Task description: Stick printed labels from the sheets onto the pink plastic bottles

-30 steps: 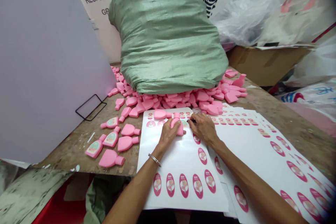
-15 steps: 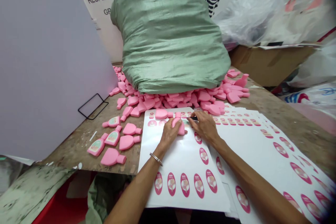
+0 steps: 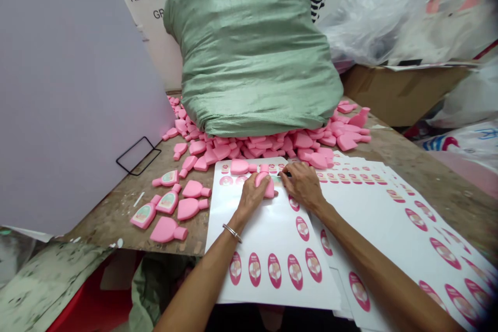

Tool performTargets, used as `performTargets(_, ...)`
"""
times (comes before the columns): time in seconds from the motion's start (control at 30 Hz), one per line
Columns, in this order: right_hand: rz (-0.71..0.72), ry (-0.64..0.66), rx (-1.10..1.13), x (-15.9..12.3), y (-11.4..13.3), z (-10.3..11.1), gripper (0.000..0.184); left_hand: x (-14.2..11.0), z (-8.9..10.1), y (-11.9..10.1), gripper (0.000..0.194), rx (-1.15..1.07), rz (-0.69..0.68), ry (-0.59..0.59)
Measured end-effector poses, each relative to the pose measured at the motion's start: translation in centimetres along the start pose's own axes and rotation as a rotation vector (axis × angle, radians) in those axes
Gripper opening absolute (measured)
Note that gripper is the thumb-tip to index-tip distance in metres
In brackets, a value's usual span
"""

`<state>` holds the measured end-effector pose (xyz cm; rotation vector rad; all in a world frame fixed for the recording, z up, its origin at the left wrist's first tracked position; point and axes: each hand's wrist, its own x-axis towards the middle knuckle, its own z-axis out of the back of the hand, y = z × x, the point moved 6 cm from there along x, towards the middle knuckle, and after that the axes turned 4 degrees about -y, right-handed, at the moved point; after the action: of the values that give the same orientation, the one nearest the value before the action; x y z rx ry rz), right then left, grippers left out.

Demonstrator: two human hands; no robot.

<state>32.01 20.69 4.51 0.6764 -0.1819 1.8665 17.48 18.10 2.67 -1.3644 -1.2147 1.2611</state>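
My left hand [image 3: 251,197] is closed around a pink plastic toy bottle [image 3: 267,183], held neck-up over a white sticker sheet [image 3: 268,228]. To its right, my right hand [image 3: 303,184] pinches a small dark slim tool [image 3: 285,174] at the sheet's upper part; its kind cannot be made out. The fingertips are by a pale green label [image 3: 276,181] beside the bottle. Another pink bottle [image 3: 240,167] lies on the sheet's top edge. Pink oval stickers [image 3: 274,271] line the sheet's lower part and right side.
Loose pink bottles [image 3: 189,208] lie at left, a few with labels [image 3: 168,201]. A green sack [image 3: 257,62] stands over a heap of bottles [image 3: 272,146]. More sticker sheets [image 3: 361,218] spread right. A black wire frame [image 3: 139,156] and a cardboard box [image 3: 404,91] flank the table.
Both hands stay nearly in place, the left still holding the bottle. The dark tool in my right fingers shifts slightly and shows less than half a second ago. The view drifts a little.
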Motion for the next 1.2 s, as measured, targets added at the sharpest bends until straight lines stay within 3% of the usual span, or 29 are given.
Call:
performTargets(0.8, -0.037, 0.028, 0.147, -0.2, -1.3, -0.4, 0.017, 0.0, 0.0, 0.0, 0.038, 0.018, -0.004, 0.002)
performTargets(1.2, 0.027, -0.066, 0.050, -0.4, -0.7, 0.5, 0.017, 0.1, 0.0, 0.1, 0.038, 0.006, 0.006, -0.004)
